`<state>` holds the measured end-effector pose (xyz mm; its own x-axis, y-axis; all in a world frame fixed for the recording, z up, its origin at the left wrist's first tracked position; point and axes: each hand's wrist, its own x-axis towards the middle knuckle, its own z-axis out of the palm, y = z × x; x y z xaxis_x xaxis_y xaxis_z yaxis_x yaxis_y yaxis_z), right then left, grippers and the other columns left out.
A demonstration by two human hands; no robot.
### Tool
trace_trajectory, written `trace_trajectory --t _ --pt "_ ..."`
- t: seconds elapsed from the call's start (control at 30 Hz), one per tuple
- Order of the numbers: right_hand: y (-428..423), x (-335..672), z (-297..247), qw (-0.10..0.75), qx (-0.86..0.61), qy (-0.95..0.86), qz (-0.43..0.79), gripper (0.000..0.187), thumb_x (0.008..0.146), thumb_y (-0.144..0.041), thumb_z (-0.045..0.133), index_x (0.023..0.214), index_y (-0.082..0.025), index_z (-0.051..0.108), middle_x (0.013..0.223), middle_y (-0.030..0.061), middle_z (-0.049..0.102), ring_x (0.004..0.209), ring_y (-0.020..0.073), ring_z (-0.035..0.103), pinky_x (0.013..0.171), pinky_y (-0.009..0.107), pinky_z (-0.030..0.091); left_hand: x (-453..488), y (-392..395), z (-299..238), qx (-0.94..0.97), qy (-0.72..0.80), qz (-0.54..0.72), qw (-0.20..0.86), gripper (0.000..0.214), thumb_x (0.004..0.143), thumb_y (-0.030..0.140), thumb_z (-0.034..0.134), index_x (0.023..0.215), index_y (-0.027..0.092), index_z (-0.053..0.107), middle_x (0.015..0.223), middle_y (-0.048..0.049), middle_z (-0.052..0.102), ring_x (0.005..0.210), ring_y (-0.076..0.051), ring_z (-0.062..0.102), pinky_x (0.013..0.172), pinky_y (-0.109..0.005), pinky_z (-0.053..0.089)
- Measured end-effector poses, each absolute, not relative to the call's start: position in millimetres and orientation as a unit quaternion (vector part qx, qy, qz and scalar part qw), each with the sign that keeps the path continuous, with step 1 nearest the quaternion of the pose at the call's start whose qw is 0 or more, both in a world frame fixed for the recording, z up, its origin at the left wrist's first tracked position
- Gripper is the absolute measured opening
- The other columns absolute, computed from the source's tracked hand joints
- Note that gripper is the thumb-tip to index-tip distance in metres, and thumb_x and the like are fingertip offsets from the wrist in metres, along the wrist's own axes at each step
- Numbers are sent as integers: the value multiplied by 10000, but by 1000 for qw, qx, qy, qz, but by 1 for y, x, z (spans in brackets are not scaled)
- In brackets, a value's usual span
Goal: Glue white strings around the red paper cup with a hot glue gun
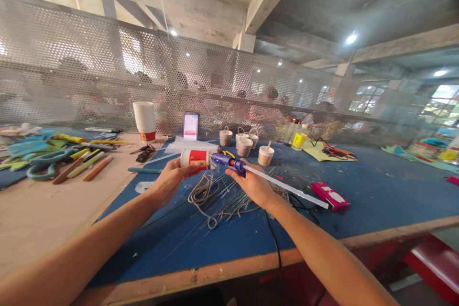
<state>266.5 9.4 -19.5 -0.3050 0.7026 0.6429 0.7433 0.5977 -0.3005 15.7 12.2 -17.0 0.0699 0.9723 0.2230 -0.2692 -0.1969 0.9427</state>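
Lying on its side in my left hand [170,179] is a red and white paper cup [193,159], gripped by the fingers and thumb. My right hand [253,184] is wrapped round a blue hot glue gun [229,161], with a long translucent glue stick [287,186] jutting from its rear toward the lower right. The gun's nozzle points left and is at the cup's end; whether it touches, I cannot tell. Beneath both hands, a loose coil of grey-brown cord [204,193] and thin glue strands lie on the blue mat [143,248].
Several small cord-wrapped cups [244,146] stand behind my hands. A stack of paper cups [144,117] and a phone [191,126] stand by the perforated screen. Scissors [50,162] and sticks lie left. On the right are a magenta box [330,196] and a yellow-labelled bottle [299,138].
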Motion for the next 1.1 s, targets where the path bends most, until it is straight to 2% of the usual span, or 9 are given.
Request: trace_trajectory --t 0.3,0.43,0.6,0.7,0.77,0.83,0.97,1.1 --pt "10 267 -20 374 -455 -807 -43 294 987 -490 610 1039 -204 654 822 68 757 717 258 720 619 293 469 12 16 -22 537 350 570 514 289 716 351 894 947 189 834 997 -86 838 933 -234 747 944 -355 549" --pt "12 268 -21 380 -454 -805 -44 295 982 -488 614 1051 -205 661 865 80 765 775 272 730 647 299 488 11 16 -24 549 356 570 496 306 717 378 891 955 195 835 999 -89 838 916 -246 750 924 -369 551" --pt "12 269 -19 400 -459 -793 -6 329 965 -526 619 1067 -219 677 880 84 762 787 278 725 663 320 494 13 14 -20 542 363 578 490 331 703 390 893 946 173 834 1001 -109 836 927 -268 754 923 -381 553" --pt "10 268 -16 428 -457 -774 92 342 948 -552 623 1015 -220 674 718 36 708 647 227 684 615 308 486 14 12 -16 508 363 597 505 345 660 369 916 913 152 824 976 -117 835 921 -264 756 911 -373 558" --pt "11 267 -15 438 -453 -750 201 350 932 -562 628 995 -218 643 533 -41 582 487 170 591 543 281 459 13 13 -14 484 361 606 518 347 642 346 926 906 146 821 969 -114 835 914 -250 755 901 -357 560" --pt "14 266 -14 456 -446 -706 308 332 903 -534 654 988 -218 595 455 -102 475 401 128 494 490 251 425 12 15 -15 468 354 609 534 325 652 320 920 910 148 821 967 -107 836 914 -236 753 899 -344 562" --pt "24 266 -17 492 -444 -596 452 219 821 -368 681 848 -213 529 557 -93 517 421 81 477 455 205 391 10 18 -17 458 339 610 550 275 683 287 903 908 150 826 964 -97 837 929 -228 753 891 -329 567" --pt "36 269 -26 476 -484 -574 458 217 814 -394 646 869 -188 604 706 -12 643 523 117 596 497 232 482 10 18 -16 453 340 614 550 282 655 271 912 891 143 826 940 -98 837 900 -228 756 855 -319 577"
